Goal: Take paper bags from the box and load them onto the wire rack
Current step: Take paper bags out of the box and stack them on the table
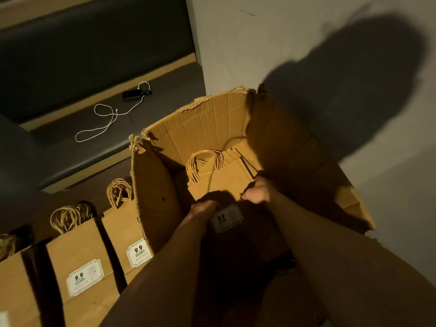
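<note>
Both hands are reaching into the torn cardboard box [212, 119] — the left hand [204, 208] and right hand [257, 191] are each gripping an edge of the paper bags [224, 182] lying stacked inside. More labelled bags [80, 251] are standing upright just left of the box — touching its side.

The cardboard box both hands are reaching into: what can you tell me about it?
The cardboard box is brown corrugated card, open at the top, its flaps standing up with ragged, torn edges. It sits beside a pale wall. Inside lie flat paper bags with twisted cord handles. The left hand and right hand both reach in and grip the bags; one bag shows a "9.9" label.
</note>
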Demonstrator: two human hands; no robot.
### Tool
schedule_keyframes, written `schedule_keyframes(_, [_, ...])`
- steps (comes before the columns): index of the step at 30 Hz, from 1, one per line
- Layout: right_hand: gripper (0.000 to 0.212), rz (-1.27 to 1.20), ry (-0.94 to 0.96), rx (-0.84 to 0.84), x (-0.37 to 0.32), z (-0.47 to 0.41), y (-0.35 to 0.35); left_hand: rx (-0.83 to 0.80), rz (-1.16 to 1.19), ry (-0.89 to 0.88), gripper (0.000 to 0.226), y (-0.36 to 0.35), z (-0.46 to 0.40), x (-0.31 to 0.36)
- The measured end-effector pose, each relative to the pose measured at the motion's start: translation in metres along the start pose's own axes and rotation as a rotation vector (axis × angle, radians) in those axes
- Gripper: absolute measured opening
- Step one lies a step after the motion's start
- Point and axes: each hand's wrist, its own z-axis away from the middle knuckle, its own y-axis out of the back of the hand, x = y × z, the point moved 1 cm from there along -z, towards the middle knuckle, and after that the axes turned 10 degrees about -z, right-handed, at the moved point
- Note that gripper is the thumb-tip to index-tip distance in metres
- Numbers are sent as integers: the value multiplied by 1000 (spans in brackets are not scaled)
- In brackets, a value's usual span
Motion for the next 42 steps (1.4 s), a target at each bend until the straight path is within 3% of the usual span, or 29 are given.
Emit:
schedule_keyframes(4, [85, 40, 0, -31, 0, 0, -5, 5, 3, -2, 54, 1, 1, 0])
schedule_keyframes(8, [83, 126, 61, 108, 6, 1, -8, -1, -2, 6, 63, 1, -3, -3])
schedule_keyframes(13, [56, 167, 148, 134, -1, 9, -10, 14, -13, -17, 61, 1, 4, 2])
schedule_keyframes(18, [64, 109, 247, 117, -8, 20, -12, -15, 26, 5, 51, -1, 5, 5])
schedule_keyframes(24, [67, 43, 255, 19, -17, 35, -10, -7, 15, -108, 17, -2, 13, 7])
schedule_keyframes(27, [58, -36, 244, -141, -21, 40, -3, 7, 51, -71, 42, 0, 17, 14])
schedule_keyframes(29, [54, -91, 263, -114, -27, 45, -1, 19, 91, -37, 67, 4, 29, 19])
schedule_keyframes(31, [46, -198, 297, -57, -38, 55, 2, 30, 125, -94, 93, 8, 41, 26])
schedule_keyframes(33, [40, -330, 323, -65, -53, 69, 5, 28, 151, -246, 103, 17, 55, 33])
schedule_keyframes(35, [24, -409, 340, -192, -68, 89, 9, -90, 246, -438, 82, 30, 82, 41])
schedule_keyframes(37, [39, -498, 317, -361, -76, 107, 15, -300, 399, -551, 45, 44, 111, 49])
schedule_keyframes(39, [57, -682, 293, -526, -87, 123, 16, -409, 521, -638, 36, 68, 136, 52])
schedule_keyframes(40, [54, -706, 316, -544, -93, 132, 15, -410, 554, -676, 33, 80, 145, 52])
schedule_keyframes(42, [39, -438, 480, -351, -108, 153, 2, -379, 570, -713, 25, 110, 154, 43])
